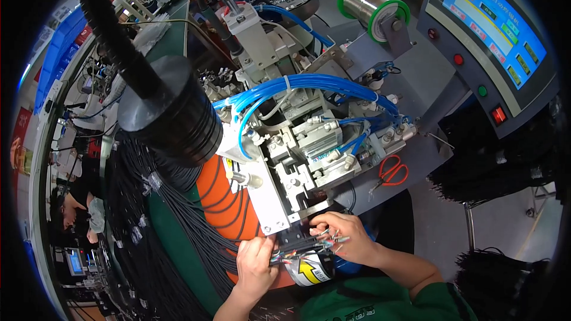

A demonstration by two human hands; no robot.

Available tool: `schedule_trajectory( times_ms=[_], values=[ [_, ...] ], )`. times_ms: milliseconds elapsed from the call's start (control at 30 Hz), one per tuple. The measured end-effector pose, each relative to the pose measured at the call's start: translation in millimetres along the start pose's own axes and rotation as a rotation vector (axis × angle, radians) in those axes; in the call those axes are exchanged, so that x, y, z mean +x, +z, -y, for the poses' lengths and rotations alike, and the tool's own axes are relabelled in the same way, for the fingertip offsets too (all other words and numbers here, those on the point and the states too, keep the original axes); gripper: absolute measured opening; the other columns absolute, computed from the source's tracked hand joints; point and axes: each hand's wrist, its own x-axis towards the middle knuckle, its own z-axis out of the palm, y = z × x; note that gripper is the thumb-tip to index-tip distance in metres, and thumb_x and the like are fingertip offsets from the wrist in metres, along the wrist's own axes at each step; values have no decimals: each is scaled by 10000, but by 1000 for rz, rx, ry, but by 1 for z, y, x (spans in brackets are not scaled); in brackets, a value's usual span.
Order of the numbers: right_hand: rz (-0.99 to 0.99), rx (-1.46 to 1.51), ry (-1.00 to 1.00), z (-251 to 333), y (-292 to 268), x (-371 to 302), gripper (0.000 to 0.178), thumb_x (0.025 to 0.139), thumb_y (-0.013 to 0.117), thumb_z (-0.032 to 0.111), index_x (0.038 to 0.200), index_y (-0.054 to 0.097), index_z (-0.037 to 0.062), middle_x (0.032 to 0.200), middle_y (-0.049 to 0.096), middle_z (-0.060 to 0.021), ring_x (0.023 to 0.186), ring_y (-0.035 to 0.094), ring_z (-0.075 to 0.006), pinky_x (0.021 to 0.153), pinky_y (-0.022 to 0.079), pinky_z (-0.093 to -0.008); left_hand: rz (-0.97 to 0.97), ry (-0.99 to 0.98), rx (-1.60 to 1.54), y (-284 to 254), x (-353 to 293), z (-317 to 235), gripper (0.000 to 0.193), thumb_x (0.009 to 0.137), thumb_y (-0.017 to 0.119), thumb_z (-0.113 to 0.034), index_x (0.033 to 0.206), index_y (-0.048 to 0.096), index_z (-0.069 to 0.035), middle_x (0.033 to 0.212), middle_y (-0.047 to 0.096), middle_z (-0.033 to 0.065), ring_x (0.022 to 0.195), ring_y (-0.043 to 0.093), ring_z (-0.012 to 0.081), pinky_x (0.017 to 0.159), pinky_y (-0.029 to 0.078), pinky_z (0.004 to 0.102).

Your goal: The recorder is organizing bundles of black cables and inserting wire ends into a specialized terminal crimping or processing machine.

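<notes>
Biggest thing here by far is the bench machine (pixel 324 137), a pile of metal blocks and blue air tubes filling the middle of the frame. Upper right has the control panel with its lit screen (pixel 499 30), so it's presumably powered up. Next down is a fat black nozzle (pixel 172 116) on a ribbed hose, upper left of centre, then a big spread of black cables (pixel 187 220) down the left side, partly over an orange mat (pixel 223 199). A green-rimmed spool of silvery wire (pixel 369 3) sits near the top. At lower centre, just below the machine's front edge, the person's left hand (pixel 256 264) has its fingers curled in around some thin dark leads, and the right hand (pixel 351 238) has thumb and fingers pinched close on the same lot. Red-handled scissors (pixel 392 172) lie off to the right, untouched. Smallest stuff is the coloured wire ends (pixel 336 240) poking out by the right hand. Progress-wise, looks like mid-job: those ends are already bared and fanned out, but they're in the hands, not in the machine. Plenty of cable lies at left; can't tell whether that's finished or waiting.
</notes>
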Motion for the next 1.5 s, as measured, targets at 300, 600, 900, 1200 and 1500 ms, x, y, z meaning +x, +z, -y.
schedule_trajectory(
  times_ms=[300, 600, 900, 1200, 1500],
  values=[
    [146, 489, 130, 2, 6, -10, 324, 832, 632, 23, 1154, 589, 24, 805, 571, 25, 549, 405, 28, 516, 329, -153, -111, 244, -231, -1, 2, 6, 480, 567, 727, -72, 1009, 554, 1, 717, 555, 92, 588, 531, 277, 567, 409, 345],
    [207, 613, 128, 18, 14, -5, 207, 848, 549, -81, 1045, 609, -69, 924, 568, -85, 654, 576, -82, 544, 450, -199, -137, 238, -218, -6, -6, 0, 299, 677, 724, -125, 918, 590, -9, 650, 570, 68, 508, 537, 214, 474, 369, 313],
    [165, 759, 298, 22, 7, -6, 252, 893, 534, -33, 1145, 542, -32, 945, 572, -42, 669, 553, -59, 579, 444, -195, -182, 138, -350, 3, 0, -12, 206, 710, 735, -84, 874, 620, -36, 643, 619, 38, 483, 566, 178, 441, 352, 263],
    [214, 998, 294, 1, 4, -5, 282, 984, 408, 128, 1087, 574, -76, 858, 602, -91, 573, 568, -85, 463, 387, -160, -26, 72, -450, -1, 5, -12, 260, 623, 716, -66, 845, 582, -44, 663, 596, 64, 549, 586, 254, 506, 439, 326],
    [212, 625, 175, 13, -10, 3, 220, 890, 538, -19, 1100, 603, -34, 870, 604, -73, 608, 598, -91, 469, 399, -174, 74, 113, -565, -4, 2, -6, 361, 567, 688, -28, 905, 561, -47, 724, 617, 41, 622, 615, 256, 564, 470, 336]
  ],
)
